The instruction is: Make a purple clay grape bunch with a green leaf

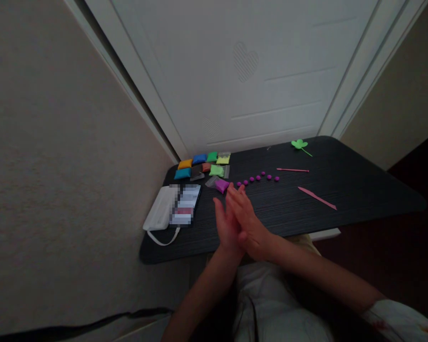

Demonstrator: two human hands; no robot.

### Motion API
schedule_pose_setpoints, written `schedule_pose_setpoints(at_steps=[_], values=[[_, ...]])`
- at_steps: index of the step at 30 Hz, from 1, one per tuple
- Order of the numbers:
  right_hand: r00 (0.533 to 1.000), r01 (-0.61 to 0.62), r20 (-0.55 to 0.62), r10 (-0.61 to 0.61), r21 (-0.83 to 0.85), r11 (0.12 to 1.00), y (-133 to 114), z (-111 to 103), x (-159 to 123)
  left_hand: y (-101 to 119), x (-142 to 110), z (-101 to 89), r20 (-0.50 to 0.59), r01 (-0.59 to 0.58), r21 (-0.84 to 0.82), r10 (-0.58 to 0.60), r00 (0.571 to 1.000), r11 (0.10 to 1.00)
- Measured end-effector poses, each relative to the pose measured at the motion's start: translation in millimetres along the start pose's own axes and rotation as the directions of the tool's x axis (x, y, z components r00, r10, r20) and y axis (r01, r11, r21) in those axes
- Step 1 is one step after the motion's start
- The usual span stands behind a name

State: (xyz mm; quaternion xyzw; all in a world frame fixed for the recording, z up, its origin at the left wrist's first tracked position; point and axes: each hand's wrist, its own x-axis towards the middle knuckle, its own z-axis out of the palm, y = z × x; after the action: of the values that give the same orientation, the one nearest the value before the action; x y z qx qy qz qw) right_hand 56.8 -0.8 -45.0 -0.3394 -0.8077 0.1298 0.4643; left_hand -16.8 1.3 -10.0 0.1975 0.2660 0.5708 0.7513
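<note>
While our two palms press flat together above the near edge of the dark table [342, 190], our left hand [225, 228] lies under our right hand [245, 219], fingers stretched out and gripping nothing we can see; whether anything sits between the palms we cannot tell. Just beyond our fingertips lies an opened bag of purple clay [221, 185], and from it a curved row of small purple balls [258, 178] runs to the right across the tabletop. Behind them sit a thin pink stick [292, 169] and, nearer the right, a flat pink modelling tool [317, 198]. A green clay leaf shape [299, 144] rests at the far edge by the white door [242, 71]. At the far left corner we see a cluster of small clay bags [203, 165] in orange, blue, green, yellow and teal. A white device with a loop strap [160, 213] lies at the near left, a phone [186, 204] resting on it.
</note>
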Motion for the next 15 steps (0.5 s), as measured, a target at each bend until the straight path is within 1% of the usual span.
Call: schedule_pose_setpoints(at_steps=[1, 3, 5, 7, 11, 15], values=[[0.999, -0.023, -0.036, 0.024, 0.043, 0.999, -0.9, 0.7, -1.2, -0.7, -1.0, -0.2, 0.032, -0.025, -0.003, 0.025, 0.999, 1.0], [0.993, -0.07, -0.09, 0.08, 0.114, 0.991, -2.3, 1.2, -2.1, -2.9, -4.2, 0.7, 0.088, -0.114, 0.011, 0.113, 0.99, 0.993], [0.987, -0.093, -0.115, 0.112, 0.162, 0.982, -2.6, 1.2, -2.6, -4.3, -8.0, 3.2, 0.107, -0.206, 0.038, 0.201, 0.974, 0.978], [0.983, -0.105, -0.13, 0.132, 0.2, 0.974, -2.1, 1.4, -3.7, -4.6, -11.3, 6.1, 0.119, -0.264, 0.067, 0.255, 0.96, 0.962], [0.967, -0.156, -0.153, 0.204, 0.275, 0.949, 0.0, 4.1, -6.0, -6.7, -15.5, 8.6, 0.163, -0.311, 0.134, 0.289, 0.943, 0.941], [0.958, -0.208, -0.132, 0.255, 0.293, 0.933, 1.5, 6.5, -7.3, -9.8, -18.1, 8.5, 0.211, -0.336, 0.183, 0.296, 0.931, 0.924]])
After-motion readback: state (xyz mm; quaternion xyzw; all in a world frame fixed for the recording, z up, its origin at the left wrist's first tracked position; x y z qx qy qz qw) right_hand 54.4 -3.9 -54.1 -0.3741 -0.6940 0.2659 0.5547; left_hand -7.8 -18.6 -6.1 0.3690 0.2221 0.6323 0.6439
